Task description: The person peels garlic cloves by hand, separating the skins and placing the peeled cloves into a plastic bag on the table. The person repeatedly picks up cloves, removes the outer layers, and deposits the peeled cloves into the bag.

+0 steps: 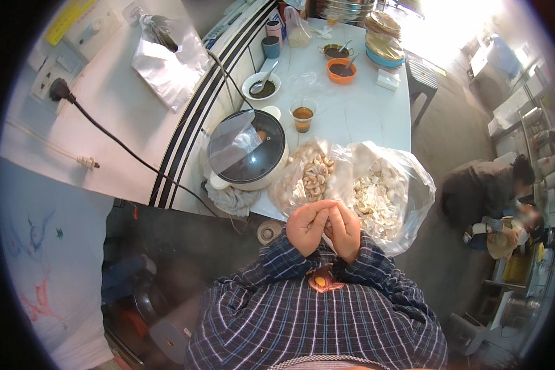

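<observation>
My left hand (306, 227) and my right hand (345, 230) meet at the fingertips in front of my chest, thumbs and fingers pinched together. Whatever may be between them is hidden by the fingers. Just beyond my left hand, a clear plastic bag holds garlic cloves (318, 175) in their skins. Beside it, past my right hand, a larger open plastic bag (418, 194) contains pale papery garlic skins (374, 203). Both bags lie at the near edge of the white table (365, 120).
An electric cooker (249, 152) with a dark lid stands left of the bags. Farther back are a cup of brown liquid (303, 118), a white bowl with a spoon (262, 87) and an orange bowl (342, 70). A power cord (115, 141) runs along the left. Two people (481, 194) are at right.
</observation>
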`<action>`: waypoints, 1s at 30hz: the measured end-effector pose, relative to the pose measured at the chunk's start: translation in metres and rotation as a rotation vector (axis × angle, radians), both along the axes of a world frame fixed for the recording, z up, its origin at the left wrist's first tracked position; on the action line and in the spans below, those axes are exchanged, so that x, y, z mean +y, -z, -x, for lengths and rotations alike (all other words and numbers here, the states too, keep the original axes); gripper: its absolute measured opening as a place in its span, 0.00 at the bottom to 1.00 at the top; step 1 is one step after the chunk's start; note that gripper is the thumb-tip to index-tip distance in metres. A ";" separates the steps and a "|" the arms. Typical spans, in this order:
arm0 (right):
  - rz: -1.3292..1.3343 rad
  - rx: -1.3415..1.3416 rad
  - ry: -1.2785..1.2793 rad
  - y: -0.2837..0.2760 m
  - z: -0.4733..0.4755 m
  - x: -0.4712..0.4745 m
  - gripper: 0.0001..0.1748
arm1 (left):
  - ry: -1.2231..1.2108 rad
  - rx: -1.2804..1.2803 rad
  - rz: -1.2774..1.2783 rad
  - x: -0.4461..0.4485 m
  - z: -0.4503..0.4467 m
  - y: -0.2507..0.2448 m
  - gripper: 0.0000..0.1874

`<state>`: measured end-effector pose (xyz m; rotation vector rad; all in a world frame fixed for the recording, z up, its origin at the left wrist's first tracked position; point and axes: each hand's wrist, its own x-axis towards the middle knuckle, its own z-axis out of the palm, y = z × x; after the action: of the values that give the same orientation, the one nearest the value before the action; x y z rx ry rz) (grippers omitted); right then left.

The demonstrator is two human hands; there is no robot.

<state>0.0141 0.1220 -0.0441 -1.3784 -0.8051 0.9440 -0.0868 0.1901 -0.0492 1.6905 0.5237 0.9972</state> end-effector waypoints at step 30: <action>-0.082 -1.035 -0.096 -0.015 -0.037 -0.030 0.10 | 0.087 0.031 0.484 0.000 -0.033 0.023 0.06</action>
<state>0.0513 0.0915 -0.0287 -1.7523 -1.6582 0.1886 -0.0541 0.1900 -0.0719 1.2848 0.6472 0.7105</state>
